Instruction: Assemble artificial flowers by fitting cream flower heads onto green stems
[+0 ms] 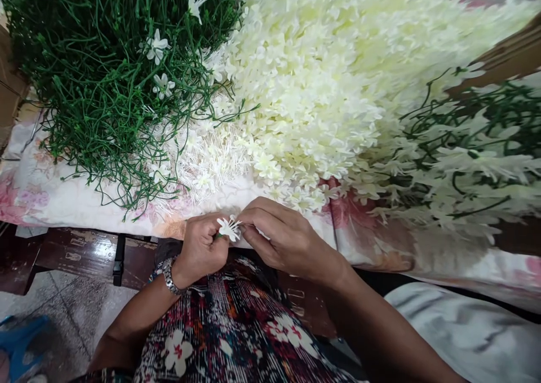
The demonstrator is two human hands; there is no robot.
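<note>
Close in front of my body, a small white artificial flower (229, 229) with a bit of green at its base is gripped by my left hand (203, 246), whose fingers are curled into a fist. Thin white stamens stick out of the bloom toward the right. My right hand (285, 237) pinches at the tips of those stamens with thumb and forefinger; the exact contact is partly hidden. Just beyond both hands lies a heap of white stamen pieces (211, 157). A large pile of cream-white petals (313, 84) rises behind it.
Green plastic stems (105, 79) are heaped at the back left, a few white blooms among them. Assembled flowers on stems (469, 163) lie at the right. A flowered cloth (76, 197) covers the table. Cardboard (513, 50) stands at the far right, a blue object (25, 341) at lower left.
</note>
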